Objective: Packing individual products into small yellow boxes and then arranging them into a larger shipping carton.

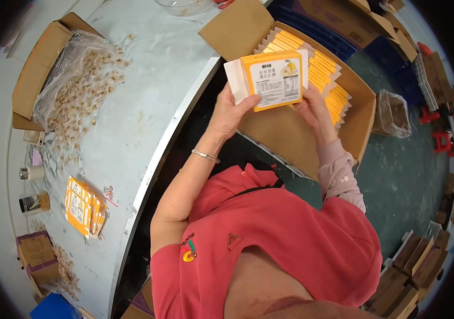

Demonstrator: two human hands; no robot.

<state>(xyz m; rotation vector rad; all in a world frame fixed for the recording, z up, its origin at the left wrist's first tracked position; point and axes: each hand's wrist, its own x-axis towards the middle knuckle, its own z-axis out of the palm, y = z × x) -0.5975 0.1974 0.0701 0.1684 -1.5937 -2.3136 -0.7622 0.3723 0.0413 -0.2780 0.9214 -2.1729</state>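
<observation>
I've got both hands up over the big open carton [312, 143], which sits just off the right edge of the table [147, 95], and between them is a small stack of flat yellow boxes [275, 80]. My left hand [230, 109] is clamped on the stack's left end, thumb across the front near the lower left corner, fingers behind it out of sight. My right hand [312, 103] pinches the lower right corner, fingertips wrapped on the edge. Held by both ends like this, the stack stays squared up and level, face toward me, directly above the free space in the carton. Reads as a grip for keeping loose flat pieces from fanning out. The front box is yellow-orange with a white label panel of small dark print and a little fruit picture at the top right; a plain white flap or sheet sticks out behind it on the left. It hangs above the row of matching yellow boxes [317, 69] already standing on edge along the carton's far side, packed tight, with the near part of the carton floor bare brown card. On the table, well apart from my hands: another pile of yellow boxes [84, 206] near the front left, and a clear bag of small pale pieces [78, 80] spilling out of a cardboard box [38, 69] at the far left corner.
</observation>
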